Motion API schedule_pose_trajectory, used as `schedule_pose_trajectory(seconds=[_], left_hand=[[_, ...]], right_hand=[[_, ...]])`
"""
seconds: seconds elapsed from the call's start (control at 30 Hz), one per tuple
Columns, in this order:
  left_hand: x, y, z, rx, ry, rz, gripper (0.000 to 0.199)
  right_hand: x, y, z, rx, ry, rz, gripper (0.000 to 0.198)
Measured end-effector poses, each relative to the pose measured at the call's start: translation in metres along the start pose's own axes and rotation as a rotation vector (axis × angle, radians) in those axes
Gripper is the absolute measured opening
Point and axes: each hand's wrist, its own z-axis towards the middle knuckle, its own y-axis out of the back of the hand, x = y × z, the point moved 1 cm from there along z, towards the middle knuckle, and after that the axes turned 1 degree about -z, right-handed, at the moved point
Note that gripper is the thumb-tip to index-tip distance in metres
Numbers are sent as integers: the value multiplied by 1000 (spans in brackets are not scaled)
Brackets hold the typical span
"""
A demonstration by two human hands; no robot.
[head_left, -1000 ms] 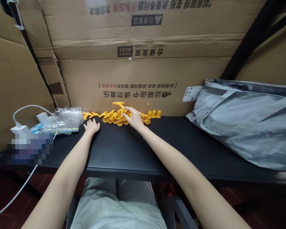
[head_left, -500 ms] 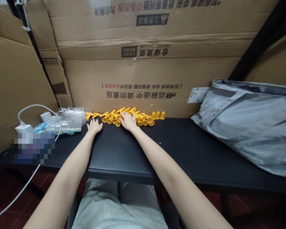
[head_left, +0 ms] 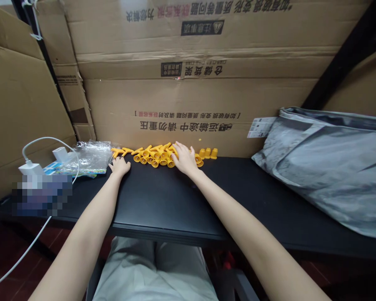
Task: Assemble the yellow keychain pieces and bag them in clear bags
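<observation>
A row of yellow plastic pieces lies along the foot of the cardboard at the back of the black table. Several have hollow, cup-like ends (head_left: 156, 155) facing me; at the left end are forked, branch-like pieces (head_left: 127, 150). My right hand (head_left: 185, 159) rests over the right part of the pile, fingers apart, hiding some pieces beneath it. Just right of it stand three small yellow cups (head_left: 208, 153). My left hand (head_left: 119, 166) lies on the table in front of the forked pieces, with its fingers spread and nothing visible in it.
Clear plastic packaging (head_left: 92, 156) lies left of the pieces, near a white charger (head_left: 31, 169) with a cable. A large grey bag (head_left: 329, 167) occupies the right side. Cardboard (head_left: 188, 96) walls the back, and the black table (head_left: 163, 196) ends at my lap.
My right hand has moved right along the pile, uncovering cup-ended pieces in the middle. My left hand has shifted slightly left.
</observation>
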Motion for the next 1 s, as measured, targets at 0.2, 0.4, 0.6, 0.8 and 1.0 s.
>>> schedule_pose_trajectory(seconds=[0.2, 0.4, 0.6, 0.8, 1.0], left_hand=[[-4, 4, -4, -46, -46, 9, 38], [-7, 12, -8, -117, -72, -94, 28], [-9, 27, -10, -376, -95, -288, 23], [-14, 33, -13, -482, -171, -422, 22], [-17, 33, -14, -495, -205, -480, 21]], right_hand=[[-37, 23, -16, -93, -128, 51, 38], [-69, 20, -20, -242, -291, 169, 33], [-88, 18, -23, -379, -408, 216, 28], [-106, 15, -34, -385, -508, 193, 27], [-108, 14, -37, -357, -555, 161, 27]])
